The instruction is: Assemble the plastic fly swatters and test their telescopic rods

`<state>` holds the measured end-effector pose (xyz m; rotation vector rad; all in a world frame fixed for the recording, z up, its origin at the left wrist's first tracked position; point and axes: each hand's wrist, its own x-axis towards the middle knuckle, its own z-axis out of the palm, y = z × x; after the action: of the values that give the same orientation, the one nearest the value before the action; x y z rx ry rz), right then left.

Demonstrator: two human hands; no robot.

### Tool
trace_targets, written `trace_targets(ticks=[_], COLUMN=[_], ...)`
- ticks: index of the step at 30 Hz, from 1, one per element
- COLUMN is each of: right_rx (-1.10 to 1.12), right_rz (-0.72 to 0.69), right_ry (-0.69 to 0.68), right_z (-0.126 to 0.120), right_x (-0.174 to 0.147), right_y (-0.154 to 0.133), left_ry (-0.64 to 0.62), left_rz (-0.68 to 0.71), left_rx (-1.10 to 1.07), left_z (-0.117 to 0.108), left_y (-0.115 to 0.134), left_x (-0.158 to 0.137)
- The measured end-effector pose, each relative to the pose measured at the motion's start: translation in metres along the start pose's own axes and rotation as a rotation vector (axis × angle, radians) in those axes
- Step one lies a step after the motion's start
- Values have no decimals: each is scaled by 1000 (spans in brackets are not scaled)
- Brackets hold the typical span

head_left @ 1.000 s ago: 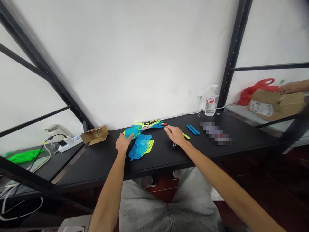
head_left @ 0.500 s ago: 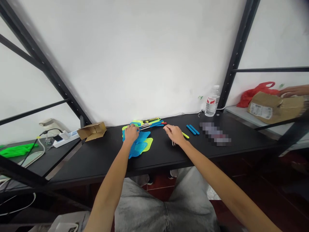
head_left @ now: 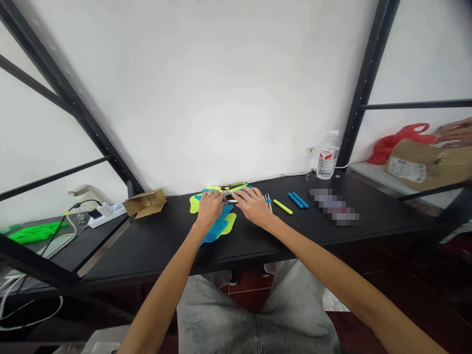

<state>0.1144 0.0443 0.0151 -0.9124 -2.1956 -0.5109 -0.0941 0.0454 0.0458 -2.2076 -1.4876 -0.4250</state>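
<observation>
My left hand (head_left: 211,205) is closed at the head end of a fly swatter. My right hand (head_left: 252,202) is closed around its blue handle, whose end pokes out past the palm. Between the hands a short stretch of the swatter's metal rod (head_left: 231,200) shows. Below and beside my left hand lie blue mesh swatter heads (head_left: 216,230) and a yellow-green mesh head (head_left: 229,223), overlapping. Behind the hands are more swatters, partly hidden. Thin metal rods (head_left: 269,204) lie right of my right hand, then a yellow-green handle (head_left: 282,206) and two blue handles (head_left: 298,200).
An open cardboard box (head_left: 145,203) stands at the left on the black table (head_left: 147,246). At the right are a water bottle (head_left: 328,156) and a blurred-out item (head_left: 334,206). Another person's hand (head_left: 457,132) touches a carton (head_left: 427,162) beyond the frame post.
My right hand has moved left, close to my left hand, and a metal rod now spans between them. The yellow-green handle and loose metal rods show more fully.
</observation>
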Motion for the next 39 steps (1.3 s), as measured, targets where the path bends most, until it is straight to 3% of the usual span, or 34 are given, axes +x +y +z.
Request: trace_targets(ticks=[5,10,12,23,30,34,39], right_rx=[-3,55,79,153,184,140,19], right_rz=[83,95,105,242,299,274,313], right_ry=[-105,-87,-95,-203,-205,-165,34], right_z=[20,22,20,12,12,15,14], right_x=[11,6,4,2,4,4,1], right_y=[-6,-1,1,5,5,8,22], left_ry=[-13,-204,-227,-146,-55,-87,-140], left_rz=[75,5,0,171,188,152,6], left_rx=[65,86,85,69,32,24,169], left_z=[-8,-19,-20,-11,-4,-8,-15], left_y=[10,10,12,25,27,12,-39], left_x=[2,4,4,11,12,21,28])
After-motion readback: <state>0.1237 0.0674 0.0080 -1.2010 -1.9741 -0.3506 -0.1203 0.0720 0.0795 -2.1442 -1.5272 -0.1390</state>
